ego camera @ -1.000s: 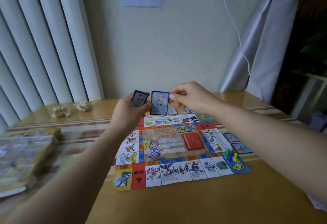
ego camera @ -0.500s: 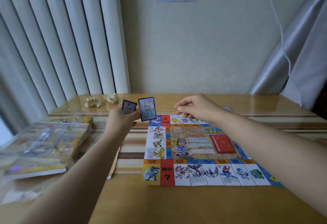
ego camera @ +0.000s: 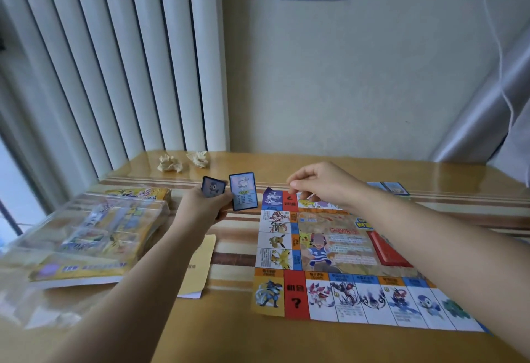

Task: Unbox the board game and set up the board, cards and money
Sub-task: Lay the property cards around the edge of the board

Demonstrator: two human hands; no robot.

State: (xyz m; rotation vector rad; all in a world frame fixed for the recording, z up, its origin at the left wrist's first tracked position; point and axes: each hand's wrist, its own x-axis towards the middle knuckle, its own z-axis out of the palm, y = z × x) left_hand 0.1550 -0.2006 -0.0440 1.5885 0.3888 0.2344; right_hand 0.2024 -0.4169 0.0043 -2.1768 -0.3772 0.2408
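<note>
The game board (ego camera: 344,299) lies unfolded on the wooden table, with a red card deck (ego camera: 387,251) on its middle. My left hand (ego camera: 200,210) is raised left of the board's far corner and grips a small stack of blue cards (ego camera: 213,187), with one card (ego camera: 243,191) fanned out to the right. My right hand (ego camera: 324,185) hovers over the board's far edge, fingers curled, thumb meeting the forefinger, and nothing shows between them. Two blue cards (ego camera: 394,187) lie on the table beyond the board.
The yellow game box (ego camera: 100,225) sits at the left under clear wrap. A yellow paper (ego camera: 200,265) lies between box and board. Two crumpled paper balls (ego camera: 180,162) rest near the blinds. A grey curtain (ego camera: 487,110) hangs at the right.
My right hand let go of the fanned card, which stays in my left hand, and moved right to the board's far edge. The view swung left, bringing the box into sight.
</note>
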